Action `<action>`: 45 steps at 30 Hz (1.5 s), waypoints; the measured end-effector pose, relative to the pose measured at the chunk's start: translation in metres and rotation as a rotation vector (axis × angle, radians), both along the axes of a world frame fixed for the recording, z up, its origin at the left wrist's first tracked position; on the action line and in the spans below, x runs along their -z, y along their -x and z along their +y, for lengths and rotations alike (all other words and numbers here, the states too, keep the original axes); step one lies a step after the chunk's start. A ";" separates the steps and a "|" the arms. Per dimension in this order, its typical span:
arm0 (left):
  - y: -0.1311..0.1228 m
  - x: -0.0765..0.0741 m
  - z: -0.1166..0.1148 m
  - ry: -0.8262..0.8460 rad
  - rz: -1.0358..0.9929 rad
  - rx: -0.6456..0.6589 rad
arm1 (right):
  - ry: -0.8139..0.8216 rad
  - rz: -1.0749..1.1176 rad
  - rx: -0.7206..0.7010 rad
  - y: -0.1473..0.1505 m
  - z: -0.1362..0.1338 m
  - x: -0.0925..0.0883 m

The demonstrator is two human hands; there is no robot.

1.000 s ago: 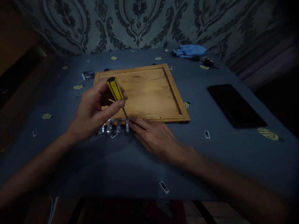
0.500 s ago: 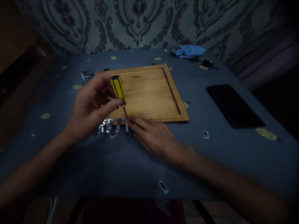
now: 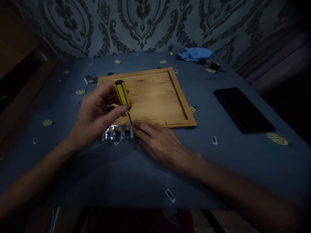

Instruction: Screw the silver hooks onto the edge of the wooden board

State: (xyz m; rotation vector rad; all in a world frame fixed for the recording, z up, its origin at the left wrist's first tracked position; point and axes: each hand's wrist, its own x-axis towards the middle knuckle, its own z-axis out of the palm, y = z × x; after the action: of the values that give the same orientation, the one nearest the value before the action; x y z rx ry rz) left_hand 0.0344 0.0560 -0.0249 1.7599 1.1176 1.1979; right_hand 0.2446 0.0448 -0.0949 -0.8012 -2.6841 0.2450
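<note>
My left hand is closed around the handle of a yellow and black screwdriver, which leans slightly, tip down. Its tip meets the right end of a metal hook rail with several shiny hooks, lying along the near edge of a framed wooden board. My right hand rests low at that edge, its fingertips pressed together beside the screwdriver tip. Whatever those fingertips pinch, perhaps the rail's end, is too small to make out. Small dark holes show in the board's edge right of the rail.
A dark phone-like slab lies on the right of the blue tablecloth. At the back right are a blue cloth and a dark object. Small metal pieces lie behind my left hand. A patterned wall bounds the table's back.
My left thumb and fingers have shifted slightly on the screwdriver handle. The tip stays at the same end of the hook rail, and my right hand holds its place.
</note>
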 end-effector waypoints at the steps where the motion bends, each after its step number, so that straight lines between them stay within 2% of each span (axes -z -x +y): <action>1: -0.001 0.000 0.000 0.011 -0.013 0.010 | 0.002 -0.006 0.002 0.000 0.000 0.000; 5: -0.003 0.000 -0.002 0.038 -0.055 0.034 | -0.007 -0.027 0.007 0.000 0.000 0.000; 14: -0.006 0.003 -0.003 0.002 -0.031 -0.044 | -0.027 -0.033 0.019 -0.001 -0.001 -0.001; 21: -0.004 -0.002 -0.004 -0.066 0.087 -0.090 | -0.020 -0.015 0.010 -0.002 -0.001 -0.001; 25: -0.002 -0.003 -0.003 -0.079 0.048 -0.096 | -0.018 -0.055 0.013 -0.002 -0.001 -0.002; 35: 0.000 -0.003 -0.002 -0.030 0.020 -0.025 | -0.024 -0.090 0.018 -0.002 -0.001 -0.002; 45: 0.003 -0.001 -0.001 -0.069 0.034 0.064 | -0.038 -0.032 0.007 -0.001 -0.001 -0.001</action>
State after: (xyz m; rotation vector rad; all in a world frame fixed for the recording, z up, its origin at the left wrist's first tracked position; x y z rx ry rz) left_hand 0.0316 0.0552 -0.0241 1.8606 1.0426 1.1847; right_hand 0.2452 0.0440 -0.0940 -0.8101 -2.7070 0.1805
